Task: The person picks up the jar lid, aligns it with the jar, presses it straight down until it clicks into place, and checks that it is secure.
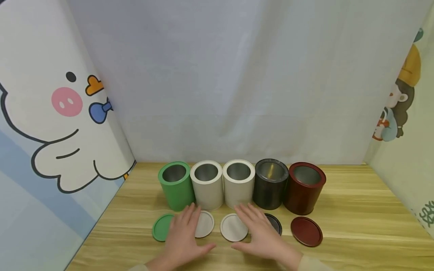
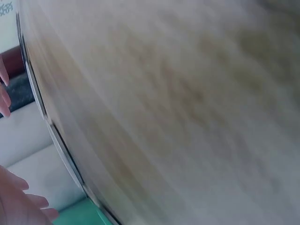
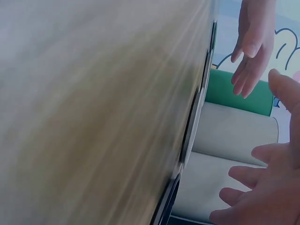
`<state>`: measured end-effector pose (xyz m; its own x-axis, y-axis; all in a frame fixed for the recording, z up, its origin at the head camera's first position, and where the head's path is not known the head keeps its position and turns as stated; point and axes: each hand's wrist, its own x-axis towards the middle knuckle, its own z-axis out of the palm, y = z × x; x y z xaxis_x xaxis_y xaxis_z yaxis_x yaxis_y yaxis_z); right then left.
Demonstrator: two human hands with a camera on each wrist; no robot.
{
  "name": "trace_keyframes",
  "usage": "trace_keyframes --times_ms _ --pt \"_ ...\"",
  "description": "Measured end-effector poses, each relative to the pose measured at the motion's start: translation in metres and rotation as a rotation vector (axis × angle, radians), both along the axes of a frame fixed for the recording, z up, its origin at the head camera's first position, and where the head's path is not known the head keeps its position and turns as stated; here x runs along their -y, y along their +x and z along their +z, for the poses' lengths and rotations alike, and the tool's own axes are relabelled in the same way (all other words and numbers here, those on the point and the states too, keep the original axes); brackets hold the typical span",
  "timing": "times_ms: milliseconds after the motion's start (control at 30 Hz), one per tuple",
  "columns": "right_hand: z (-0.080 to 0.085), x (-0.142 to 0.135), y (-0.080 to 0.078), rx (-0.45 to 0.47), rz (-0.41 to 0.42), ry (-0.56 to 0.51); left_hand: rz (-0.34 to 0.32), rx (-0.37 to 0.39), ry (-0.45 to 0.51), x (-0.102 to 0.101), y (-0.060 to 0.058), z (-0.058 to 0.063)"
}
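Side by side on the wooden table stand a green can (image 1: 177, 192), two white cans (image 1: 208, 194) (image 1: 239, 192), a black can (image 1: 269, 192) and a dark red can (image 1: 303, 194), all without lids. In front of them lie a green lid (image 1: 161, 227), two white lids (image 1: 205, 224) (image 1: 234, 227), a black lid (image 1: 275, 224) and a dark red lid (image 1: 306, 231). My left hand (image 1: 183, 237) hovers between the green and left white lids, fingers extended, holding nothing. My right hand (image 1: 259, 233), fingers also straight, partly covers the black lid. Both thumbs point inward.
A pale curtain (image 1: 237, 75) hangs right behind the cans. Side walls with cartoon prints (image 1: 68, 150) border the wooden table (image 1: 356, 210) at left and right.
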<state>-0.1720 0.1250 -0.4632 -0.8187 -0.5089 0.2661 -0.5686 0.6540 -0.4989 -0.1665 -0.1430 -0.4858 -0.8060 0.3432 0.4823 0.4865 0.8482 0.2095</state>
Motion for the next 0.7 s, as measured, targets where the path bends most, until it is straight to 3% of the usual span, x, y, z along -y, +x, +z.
trace_keyframes --times_ms 200,400,567,700 --pt "0.001 0.013 -0.003 -0.029 0.037 -0.011 -0.002 -0.029 0.057 0.013 -0.002 0.003" --pt "0.0 0.026 -0.008 -0.05 0.063 -0.011 -0.009 -0.003 0.106 0.025 0.001 0.005" --pt "0.001 0.037 -0.009 -0.023 0.088 -0.027 -0.069 -0.016 0.151 0.037 -0.002 0.004" --pt "-0.001 0.046 -0.011 -0.034 0.11 -0.045 -0.123 -0.077 0.18 0.048 -0.006 0.002"
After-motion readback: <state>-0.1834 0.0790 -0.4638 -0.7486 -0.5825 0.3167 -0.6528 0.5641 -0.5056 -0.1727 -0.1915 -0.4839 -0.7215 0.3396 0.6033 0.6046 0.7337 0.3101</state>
